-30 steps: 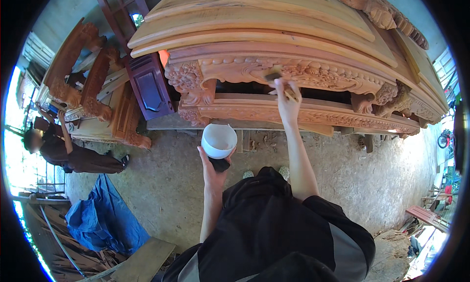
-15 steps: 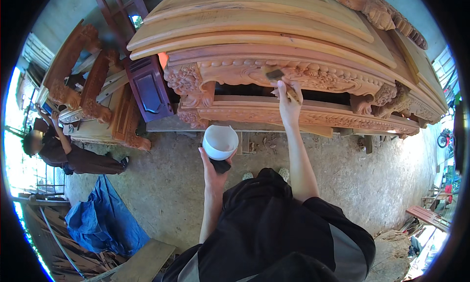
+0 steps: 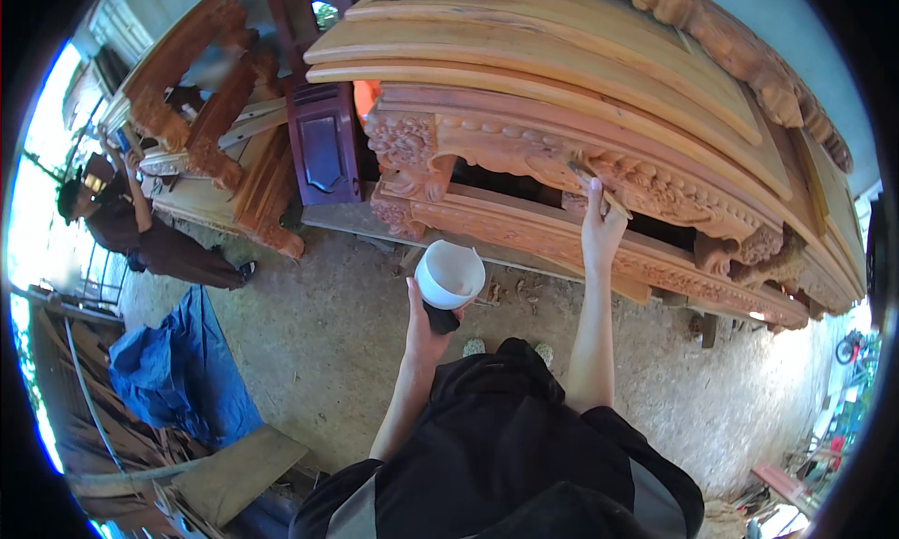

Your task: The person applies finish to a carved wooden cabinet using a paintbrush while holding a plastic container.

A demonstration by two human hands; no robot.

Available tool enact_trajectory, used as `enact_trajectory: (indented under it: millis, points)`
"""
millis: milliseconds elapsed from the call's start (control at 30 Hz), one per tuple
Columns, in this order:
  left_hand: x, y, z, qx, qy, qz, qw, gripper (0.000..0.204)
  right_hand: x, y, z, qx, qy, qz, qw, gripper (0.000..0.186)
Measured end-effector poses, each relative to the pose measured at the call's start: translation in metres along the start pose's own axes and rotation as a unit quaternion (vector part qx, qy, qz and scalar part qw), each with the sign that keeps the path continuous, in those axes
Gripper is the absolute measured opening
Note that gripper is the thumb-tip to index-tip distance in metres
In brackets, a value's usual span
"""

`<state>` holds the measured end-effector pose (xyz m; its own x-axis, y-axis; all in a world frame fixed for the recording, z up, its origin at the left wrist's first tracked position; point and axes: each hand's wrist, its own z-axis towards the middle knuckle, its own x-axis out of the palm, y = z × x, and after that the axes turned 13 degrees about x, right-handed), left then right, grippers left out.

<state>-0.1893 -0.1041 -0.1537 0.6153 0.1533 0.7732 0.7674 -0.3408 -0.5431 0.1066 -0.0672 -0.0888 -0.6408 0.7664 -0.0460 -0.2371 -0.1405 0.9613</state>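
My left hand [image 3: 424,331] is wrapped round the lower part of a white bowl-like cup [image 3: 451,270], which is tilted so that its pale inside shows. Pressed under the cup in the same hand is a dark, soft-looking piece [image 3: 441,319], whose kind I cannot make out. Out ahead, my right hand [image 3: 602,232] grips a flat paintbrush [image 3: 613,204] by its handle. The bristle end is at the carved front rail [image 3: 510,144] of a reddish-brown wooden furniture piece, among its raised ornaments. Whether the bristles are wet cannot be seen.
Pale boards [image 3: 552,57] are stacked on the carved piece. A second carved beam [image 3: 524,228] runs beneath the rail. On the left are a dark panelled door [image 3: 326,155], more carved furniture [image 3: 248,188], another person [image 3: 154,225] and a blue tarp [image 3: 192,370].
The view has turned, so the furniture appears tilted and farther right. My right hand has shifted the brush slightly along the carving, and the brush now shows more edge-on. The cup stays in my left hand.
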Motion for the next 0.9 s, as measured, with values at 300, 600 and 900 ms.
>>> enact_trajectory:
  millis: [300, 600, 900]
  points:
    - [-0.028, 0.01, -0.015, -0.001, -0.035, 0.009, 0.999, 0.062, -0.017, -0.022, -0.001, 0.034, -0.088, 0.019, 0.995, 0.032]
    - [-0.033, 0.002, -0.026, 0.035, -0.056, 0.005, 0.998, 0.07, -0.011, -0.003, 0.005, 0.03, -0.009, -0.05, 0.998, 0.037]
    - [-0.042, 0.005, -0.027, 0.019, -0.069, 0.006, 0.997, 0.068, -0.004, -0.02, 0.01, -0.038, -0.04, -0.023, 0.998, 0.037]
